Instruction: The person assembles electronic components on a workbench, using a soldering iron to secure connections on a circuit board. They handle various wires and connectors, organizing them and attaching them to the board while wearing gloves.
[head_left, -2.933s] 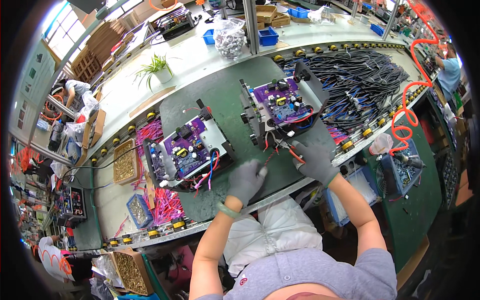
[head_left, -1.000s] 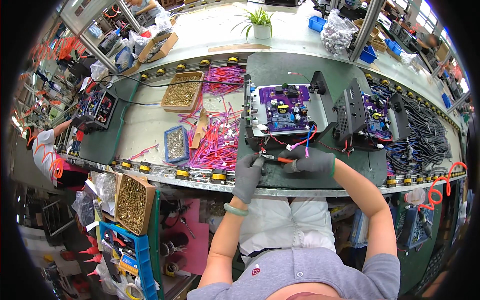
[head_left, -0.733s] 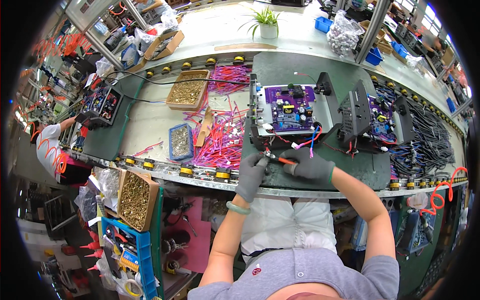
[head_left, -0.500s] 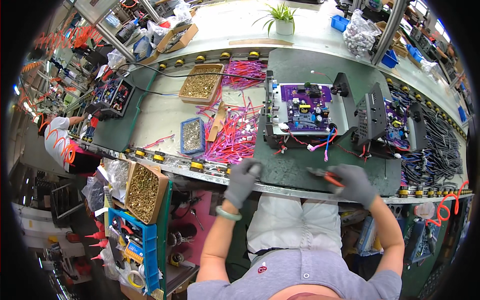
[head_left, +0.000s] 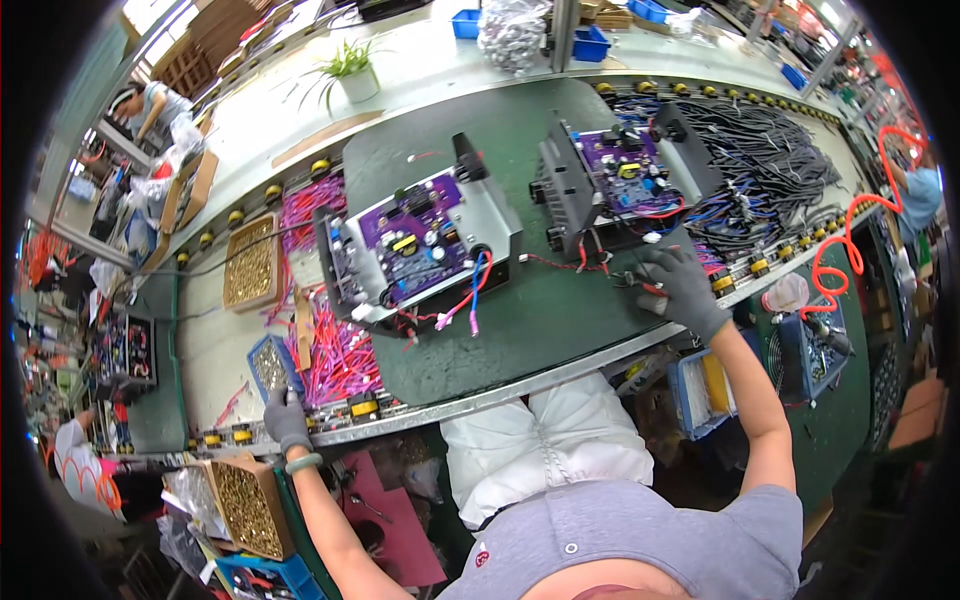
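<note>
A red-handled tool (head_left: 652, 289) is gripped in the gloved right hand (head_left: 680, 290) beside a purple circuit-board chassis (head_left: 620, 185); the left hand (head_left: 287, 420) is curled, empty, at the desk (head_left: 520, 330) edge

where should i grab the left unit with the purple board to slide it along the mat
Probably take the left unit by its bare metal side plate on its right end, coming from the right. That plate is flat and free of parts, while the purple board on top is crowded with components and loose red, blue and pink wires hang off the near edge. The right hand is nearest that end.
</note>
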